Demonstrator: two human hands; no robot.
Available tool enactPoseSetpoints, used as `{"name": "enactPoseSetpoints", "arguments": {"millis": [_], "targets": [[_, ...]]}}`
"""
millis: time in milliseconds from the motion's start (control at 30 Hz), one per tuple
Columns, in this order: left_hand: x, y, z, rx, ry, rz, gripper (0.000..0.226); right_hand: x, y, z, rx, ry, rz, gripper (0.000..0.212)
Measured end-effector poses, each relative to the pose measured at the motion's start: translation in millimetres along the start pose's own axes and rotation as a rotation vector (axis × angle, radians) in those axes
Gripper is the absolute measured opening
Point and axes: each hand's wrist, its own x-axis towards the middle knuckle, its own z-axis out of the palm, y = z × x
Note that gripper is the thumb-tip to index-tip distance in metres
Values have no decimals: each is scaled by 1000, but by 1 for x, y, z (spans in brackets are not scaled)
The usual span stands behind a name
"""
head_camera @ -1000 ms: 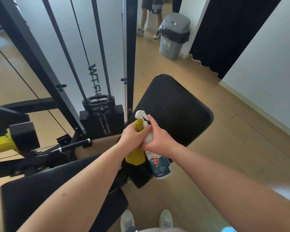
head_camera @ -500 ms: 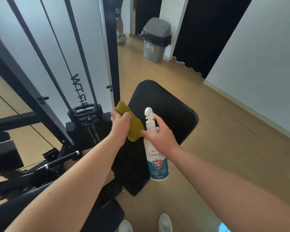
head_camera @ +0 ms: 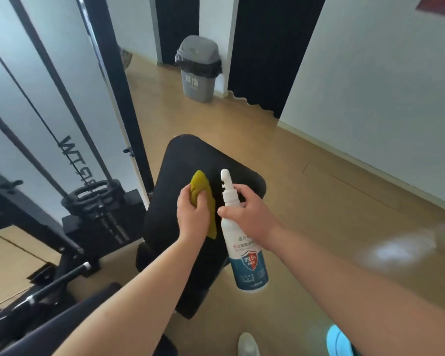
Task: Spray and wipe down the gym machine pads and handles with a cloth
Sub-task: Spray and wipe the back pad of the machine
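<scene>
R hand (head_camera: 252, 214) grips the white spray bottle (head_camera: 249, 263) by its neck, upright at the black pad's (head_camera: 190, 155) right edge. L hand (head_camera: 193, 214) holds the yellow cloth (head_camera: 203, 186) bunched up over the pad's middle. Weight stack (head_camera: 98, 219) sits left of pad. Grey bin (head_camera: 198, 73) far back by the wall.

The left hand (head_camera: 194, 214) grips a yellow cloth (head_camera: 203, 194) over the black pad (head_camera: 190, 160) of the gym machine, near the pad's middle. Just beside it the right hand (head_camera: 249, 214) holds a white spray bottle (head_camera: 244, 253) by its neck, nozzle up (the label reads 99.9%), at the pad's right edge. The weight stack (head_camera: 100, 217) stands left of the pad. A grey bin (head_camera: 198, 70) stands on the wooden floor (head_camera: 306, 201) by the far wall.
</scene>
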Motion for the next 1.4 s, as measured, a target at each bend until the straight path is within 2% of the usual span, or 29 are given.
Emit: {"name": "enactPoseSetpoints", "arguments": {"millis": [200, 400, 567, 667, 733, 867, 933, 1000, 1100, 1233, 1400], "targets": [[7, -11, -36, -12, 125, -73, 32, 10, 5, 19, -88, 4, 14, 25], [10, -13, -61, -28, 182, -96, 31, 28, -10, 49, -68, -127, 0, 38], [9, -14, -78, -60, 206, -89, 21, 50, -30, 74, -136, -103, -65, 33], [11, -16, -88, -62, 206, -102, 23, 59, -35, 84, -133, -97, -111, 40], [12, -19, -93, -62, 199, -107, 20, 60, -35, 86, -106, -113, -101, 50], [12, -19, -94, -72, 163, -124, 18, 54, -26, 83, -119, -49, -65, 34], [12, -18, -90, -66, 129, -131, 30, 46, -18, 78, -123, 38, -51, 29], [11, -15, -84, -50, 91, -132, 40, 36, -8, 69, -104, 97, -21, 32], [11, -13, -71, -71, 39, -134, 38, 17, 6, 56, -47, 130, 29, 42], [5, -10, -50, -64, -38, -83, 33, -3, 17, 44, -90, 202, 55, 26], [-14, -8, -32, -41, -91, -75, 42, -27, 29, 32, -37, 251, 80, 32]]}}
